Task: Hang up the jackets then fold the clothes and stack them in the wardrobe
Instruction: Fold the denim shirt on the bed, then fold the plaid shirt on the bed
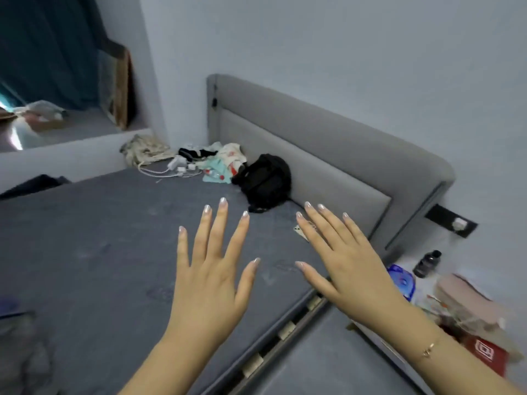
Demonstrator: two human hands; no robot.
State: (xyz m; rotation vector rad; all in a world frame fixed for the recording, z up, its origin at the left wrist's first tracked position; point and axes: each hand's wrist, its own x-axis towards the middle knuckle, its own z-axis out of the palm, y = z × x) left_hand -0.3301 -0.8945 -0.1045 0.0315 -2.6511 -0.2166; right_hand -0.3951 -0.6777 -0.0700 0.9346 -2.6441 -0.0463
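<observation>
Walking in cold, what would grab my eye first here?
Two bare hands, the left hand and right hand, spread flat with straight fingers above the blue-grey mattress. Behind them, a black backpack leans on the grey padded headboard, beside a heap of light patterned clothes.

Grey bed [99, 238] carries black bag [265, 178], clothes [225, 163], cables [171, 169].

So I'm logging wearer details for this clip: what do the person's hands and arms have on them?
Both forearms are bare, no sleeves in view. The left hand and right hand have long, rounded nails with a pale, glossy, silvery polish. A thin gold chain bracelet sits on the right wrist. No rings or watch are clearly visible.
</observation>
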